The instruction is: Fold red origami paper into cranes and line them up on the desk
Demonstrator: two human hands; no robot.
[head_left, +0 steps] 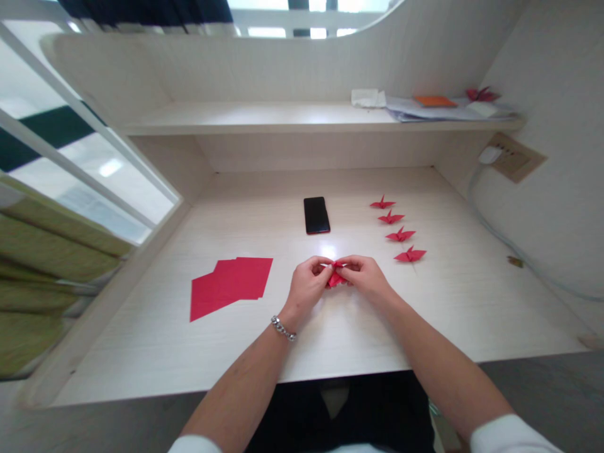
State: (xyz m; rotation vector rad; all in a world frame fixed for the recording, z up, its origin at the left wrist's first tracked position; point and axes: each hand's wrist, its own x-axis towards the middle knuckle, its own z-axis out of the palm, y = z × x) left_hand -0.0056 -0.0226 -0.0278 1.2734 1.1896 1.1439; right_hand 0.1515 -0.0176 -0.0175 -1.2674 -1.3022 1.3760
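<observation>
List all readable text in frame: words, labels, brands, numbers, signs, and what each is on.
No readable text anywhere.
Phone: screen dark, nothing legible.
Held red piece: partly covered, no text visible.
Red sheets: no text visible.
Shelf papers: any print too small to read.
Wall socket: any markings too small and blurred to read.

Black phone (316,215); apparently papers (403,109) on the shelf (259,115); green curtain (38,270)
</observation>
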